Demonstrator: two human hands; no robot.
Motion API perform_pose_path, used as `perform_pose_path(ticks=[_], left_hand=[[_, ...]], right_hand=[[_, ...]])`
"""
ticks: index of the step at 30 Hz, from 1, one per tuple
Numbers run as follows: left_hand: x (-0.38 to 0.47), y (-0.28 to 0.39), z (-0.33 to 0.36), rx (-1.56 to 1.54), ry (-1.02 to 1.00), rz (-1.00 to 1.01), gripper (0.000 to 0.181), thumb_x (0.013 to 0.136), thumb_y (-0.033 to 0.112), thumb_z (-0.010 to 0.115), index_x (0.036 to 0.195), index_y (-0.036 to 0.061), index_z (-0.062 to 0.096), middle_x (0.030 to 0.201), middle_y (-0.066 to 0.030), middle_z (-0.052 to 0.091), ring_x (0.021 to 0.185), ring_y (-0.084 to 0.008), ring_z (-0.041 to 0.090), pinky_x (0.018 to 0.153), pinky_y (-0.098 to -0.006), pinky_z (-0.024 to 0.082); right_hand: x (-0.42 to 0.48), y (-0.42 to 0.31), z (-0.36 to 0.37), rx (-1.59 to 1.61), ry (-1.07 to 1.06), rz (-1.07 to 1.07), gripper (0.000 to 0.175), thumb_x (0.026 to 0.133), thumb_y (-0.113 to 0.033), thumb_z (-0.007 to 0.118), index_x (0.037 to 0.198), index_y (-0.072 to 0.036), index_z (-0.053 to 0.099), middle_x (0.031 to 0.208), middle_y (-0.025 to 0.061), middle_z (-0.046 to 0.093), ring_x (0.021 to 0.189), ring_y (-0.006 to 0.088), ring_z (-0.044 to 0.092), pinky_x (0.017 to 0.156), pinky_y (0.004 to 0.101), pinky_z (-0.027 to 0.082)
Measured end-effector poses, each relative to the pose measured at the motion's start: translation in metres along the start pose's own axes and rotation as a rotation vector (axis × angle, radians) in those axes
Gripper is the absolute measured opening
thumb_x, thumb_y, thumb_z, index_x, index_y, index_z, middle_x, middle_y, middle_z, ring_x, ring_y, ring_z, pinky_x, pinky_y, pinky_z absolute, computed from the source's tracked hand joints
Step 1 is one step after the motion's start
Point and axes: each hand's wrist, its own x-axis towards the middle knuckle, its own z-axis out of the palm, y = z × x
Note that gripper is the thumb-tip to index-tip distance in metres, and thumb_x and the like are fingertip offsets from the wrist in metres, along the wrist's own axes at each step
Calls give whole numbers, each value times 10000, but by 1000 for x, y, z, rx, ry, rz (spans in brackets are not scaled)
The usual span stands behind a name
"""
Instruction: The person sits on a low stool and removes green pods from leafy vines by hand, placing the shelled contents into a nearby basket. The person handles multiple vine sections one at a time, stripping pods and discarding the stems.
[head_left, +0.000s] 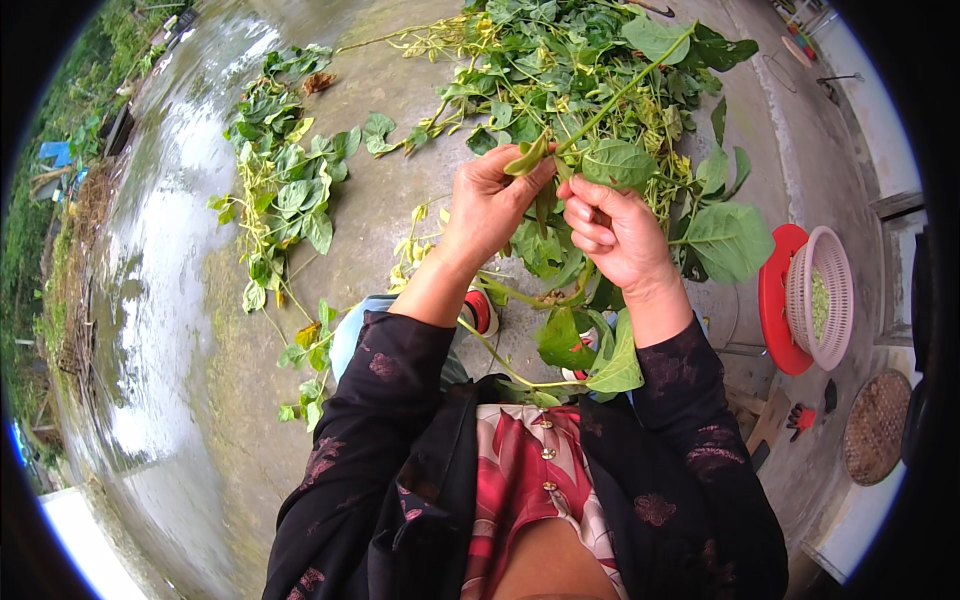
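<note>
My left hand (491, 199) grips the stem of a leafy green bean plant, likely soybean, in front of my chest. Flat green pods (528, 156) stick out over its fingers. My right hand (619, 232) is just beside it, thumb and curled fingers pinched on a pod (562, 169) by the stem. From there the green stem (630, 84) slants up to the far right, with broad leaves (619, 163) along it. More leaves and stalks (559, 337) hang below my hands, over my lap. The palm side of my left hand is hidden.
A large heap of pulled bean plants (555, 60) lies ahead on the concrete. A smaller pile (289, 180) is on the left. To the right are a pink plastic basket (832, 255) holding green pods or beans, a red basin (776, 300), a glove (801, 420) and a round woven tray (874, 427).
</note>
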Motion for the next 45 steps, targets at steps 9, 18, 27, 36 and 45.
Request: perform_pose_path(ticks=[9,18,27,36,45], left_hand=[[1,24,-20,-227,-325,-241,297,961,212,659,1183,15,657,961,-6,686,874,-88,609,799,-266,498],[4,37,-14,-243,-350,-201,191,966,193,646,1054,26,615,893,-27,662,815,-99,591,746,-275,487],[3,40,-8,-255,-166,-204,221,940,176,680,1089,23,623,912,1,656,803,-82,572,705,-243,474],[-2,41,-7,-337,-206,-191,214,941,122,668,1118,11,621,933,-6,660,860,-88,593,759,-250,488],[-1,38,-9,-62,-217,-101,235,934,96,677,1126,-20,609,980,-37,682,872,-81,608,760,-237,505]], right_hand=[[-5,10,2,-251,-84,-75,231,1020,-224,536,971,-19,628,700,-38,499,489,25,365,448,179,271],[-5,32,16,-484,128,-409,227,1025,-205,544,1036,-7,655,771,-7,585,552,34,454,487,191,354],[4,33,18,-1028,190,-818,128,980,-99,552,937,17,585,744,67,578,651,132,517,609,280,448],[-3,27,26,-290,155,-327,247,975,-188,542,819,-10,612,614,-29,476,478,45,366,454,215,295],[0,27,26,-567,196,-501,286,998,-237,543,820,-28,624,643,-61,491,488,18,380,445,202,300]])
